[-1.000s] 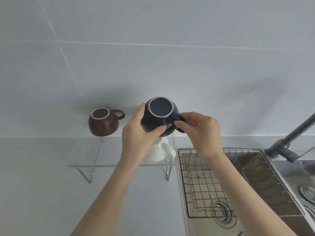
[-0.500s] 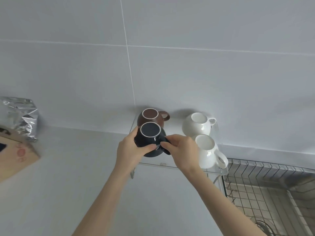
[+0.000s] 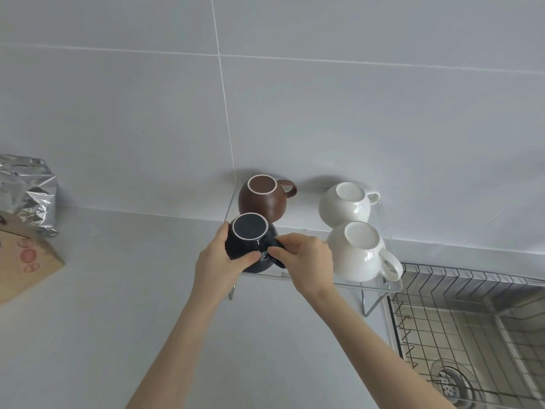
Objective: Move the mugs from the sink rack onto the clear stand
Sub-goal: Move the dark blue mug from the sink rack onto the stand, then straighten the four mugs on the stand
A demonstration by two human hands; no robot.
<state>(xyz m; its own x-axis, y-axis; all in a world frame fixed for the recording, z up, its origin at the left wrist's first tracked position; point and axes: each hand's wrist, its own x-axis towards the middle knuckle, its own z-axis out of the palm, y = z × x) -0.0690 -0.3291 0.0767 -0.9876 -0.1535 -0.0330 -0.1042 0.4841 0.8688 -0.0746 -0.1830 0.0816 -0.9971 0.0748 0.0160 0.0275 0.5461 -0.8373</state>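
Observation:
A dark navy mug [image 3: 250, 236] is upside down at the front left of the clear stand [image 3: 354, 286]. My left hand [image 3: 219, 262] wraps its left side and my right hand [image 3: 303, 261] pinches its handle. Whether its rim touches the stand is hidden by my hands. Behind it a brown mug [image 3: 262, 199] stands inverted. Two white mugs, one at the back [image 3: 345, 206] and one in front [image 3: 358, 255], sit inverted on the stand's right half. The wire sink rack [image 3: 460, 329] at the lower right shows no mugs in its visible part.
A silver foil bag [image 3: 28, 193] and a brown cardboard box [image 3: 25, 262] stand on the counter at the left. The sink drain [image 3: 451, 379] lies under the rack. A tiled wall rises right behind the stand.
Both hands carried the navy mug from above the rack's edge leftward and down to the stand's front left. My view swung left, bringing the foil bag and box into sight.

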